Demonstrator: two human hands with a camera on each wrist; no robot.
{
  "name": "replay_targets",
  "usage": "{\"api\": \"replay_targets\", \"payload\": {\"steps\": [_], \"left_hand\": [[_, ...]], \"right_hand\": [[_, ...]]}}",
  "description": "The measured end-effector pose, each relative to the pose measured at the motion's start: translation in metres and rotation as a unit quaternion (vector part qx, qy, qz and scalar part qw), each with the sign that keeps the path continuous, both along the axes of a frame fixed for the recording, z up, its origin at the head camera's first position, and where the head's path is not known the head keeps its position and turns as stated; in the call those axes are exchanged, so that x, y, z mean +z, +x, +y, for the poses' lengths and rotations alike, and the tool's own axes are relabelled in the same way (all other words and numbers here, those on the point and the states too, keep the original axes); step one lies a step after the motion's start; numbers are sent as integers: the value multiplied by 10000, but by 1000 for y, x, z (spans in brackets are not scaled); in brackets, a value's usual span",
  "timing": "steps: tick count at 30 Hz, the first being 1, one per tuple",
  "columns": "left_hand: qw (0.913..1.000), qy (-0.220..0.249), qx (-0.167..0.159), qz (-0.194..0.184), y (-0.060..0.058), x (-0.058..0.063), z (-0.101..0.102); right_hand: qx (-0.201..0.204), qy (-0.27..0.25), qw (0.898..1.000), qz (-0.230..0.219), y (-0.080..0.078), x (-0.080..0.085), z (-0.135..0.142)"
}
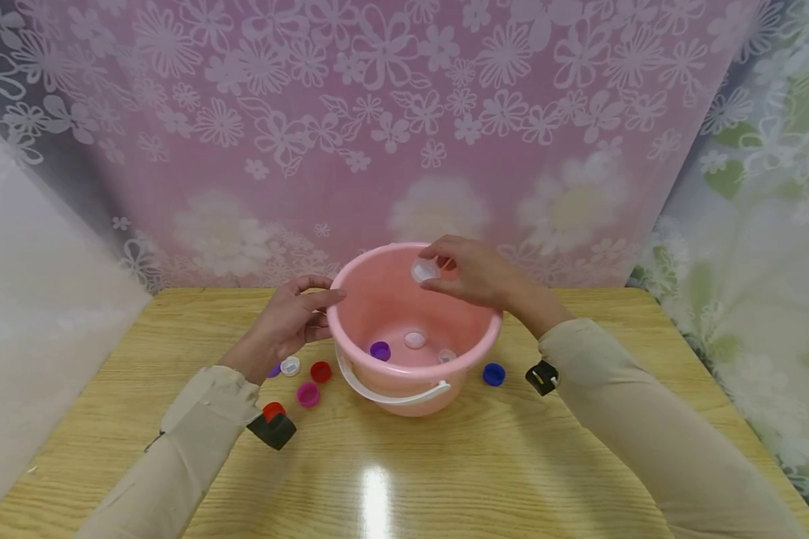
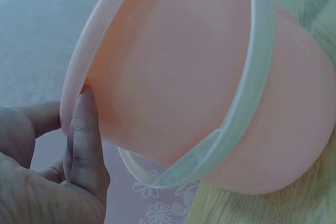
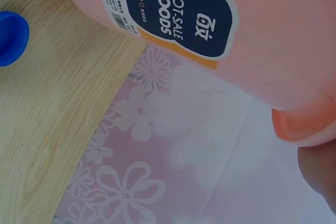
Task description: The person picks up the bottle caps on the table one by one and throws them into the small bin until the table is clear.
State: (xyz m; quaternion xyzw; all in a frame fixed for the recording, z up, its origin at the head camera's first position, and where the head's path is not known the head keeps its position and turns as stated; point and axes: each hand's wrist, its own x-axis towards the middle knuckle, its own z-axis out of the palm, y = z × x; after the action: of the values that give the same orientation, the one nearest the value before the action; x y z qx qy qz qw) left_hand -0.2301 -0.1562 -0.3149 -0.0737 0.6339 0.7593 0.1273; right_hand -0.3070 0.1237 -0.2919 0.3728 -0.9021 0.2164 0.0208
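Observation:
A pink bucket [image 1: 377,299] stands on the table with its white handle [image 1: 391,397] hanging down at the front. My left hand [image 1: 293,318] grips its left rim between thumb and fingers, which the left wrist view also shows at the rim [image 2: 79,66]. Over the bucket's mouth, my right hand [image 1: 475,273] pinches a clear whitish cap [image 1: 424,270] at the fingertips. Something red [image 1: 447,263] shows behind those fingers. Inside the bucket lie a purple cap [image 1: 380,350], a white cap [image 1: 414,340] and a pale cap [image 1: 447,355].
Left of the bucket lie red caps [image 1: 320,371] [image 1: 273,410], a magenta cap [image 1: 308,394], a white cap [image 1: 291,365] and a partly hidden purple cap [image 1: 273,370]. A blue cap [image 1: 494,374] sits to the right. Behind the wooden table [image 1: 323,479] hangs a flowered curtain [image 1: 377,150].

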Motion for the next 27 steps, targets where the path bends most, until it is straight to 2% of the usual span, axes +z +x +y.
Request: {"api": "replay_targets", "payload": {"steps": [13, 16, 18, 20, 24, 27], "left_hand": [[10000, -79, 41, -20, 1, 0, 1], [9999, -117, 49, -25, 1, 0, 2], [9999, -148, 43, -24, 1, 0, 2], [9999, -141, 36, -21, 1, -1, 2], [9999, -111, 51, -14, 1, -1, 2], [9999, -81, 66, -5, 1, -1, 2]], "right_hand": [[-17, 399, 9992, 87, 1, 1, -3], [39, 310, 9995, 90, 1, 0, -2], [83, -17, 9999, 91, 1, -1, 0], [134, -565, 9983, 97, 0, -3, 3], [59, -1746, 9843, 245, -2, -7, 16], [-198, -2083, 9767, 485, -2, -8, 31]]}}
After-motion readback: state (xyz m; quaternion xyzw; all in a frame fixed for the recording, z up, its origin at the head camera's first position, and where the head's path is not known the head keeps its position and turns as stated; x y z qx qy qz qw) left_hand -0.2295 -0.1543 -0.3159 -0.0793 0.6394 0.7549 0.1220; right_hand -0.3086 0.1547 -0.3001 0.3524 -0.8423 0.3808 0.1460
